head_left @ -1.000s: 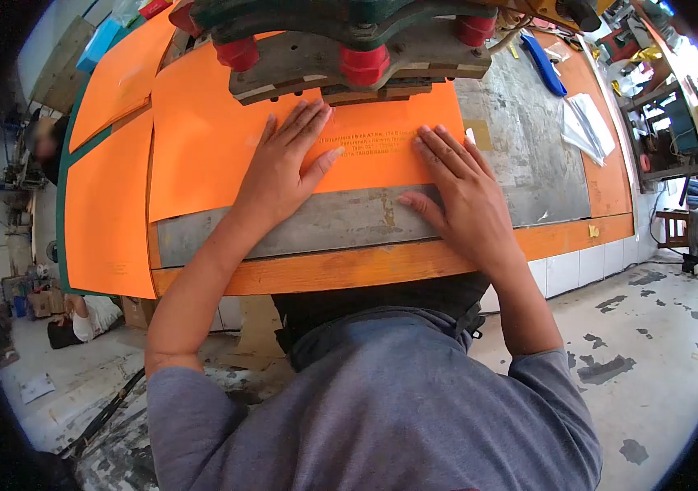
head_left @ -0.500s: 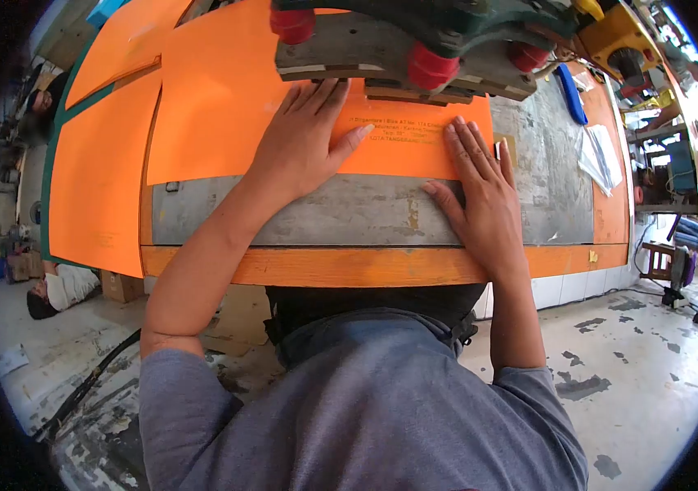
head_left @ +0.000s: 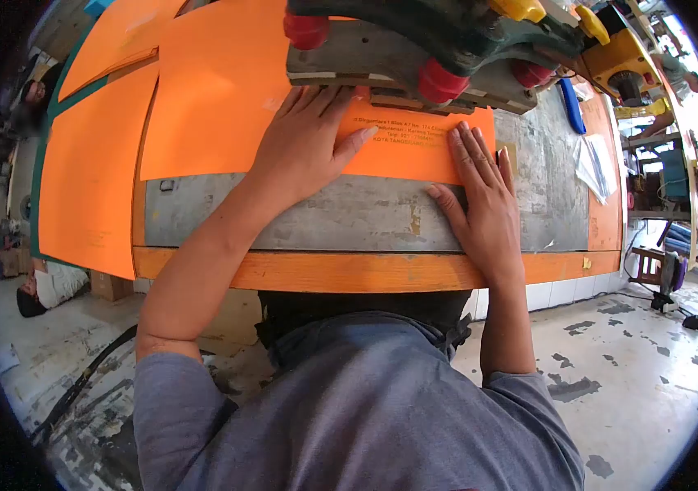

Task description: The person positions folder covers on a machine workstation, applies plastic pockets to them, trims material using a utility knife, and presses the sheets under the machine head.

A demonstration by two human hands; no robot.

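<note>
An orange sheet (head_left: 218,114) with lines of dark printed text (head_left: 402,129) lies on the grey metal bed (head_left: 324,217). My left hand (head_left: 304,147) rests flat on the sheet, fingers spread, its fingertips at the front edge of the press head (head_left: 414,61). Over the sheet's right end, my right hand (head_left: 484,192) lies with fingers stretched out and thumb on the metal near the sheet's front edge. Neither hand grips anything. The press head, with red knobs (head_left: 442,80) on it, covers the sheet's back right part.
More orange sheets (head_left: 91,188) lie on a green surface to the left. A wooden edge (head_left: 349,272) borders the bed. At right are a blue-handled tool (head_left: 571,106), a clear plastic packet (head_left: 596,168) and a yellow machine part (head_left: 623,61). Other people are in the left background.
My view has shifted slightly, and the press head shows a little lower and further right. Both hands keep nearly the same places on the orange sheet.
</note>
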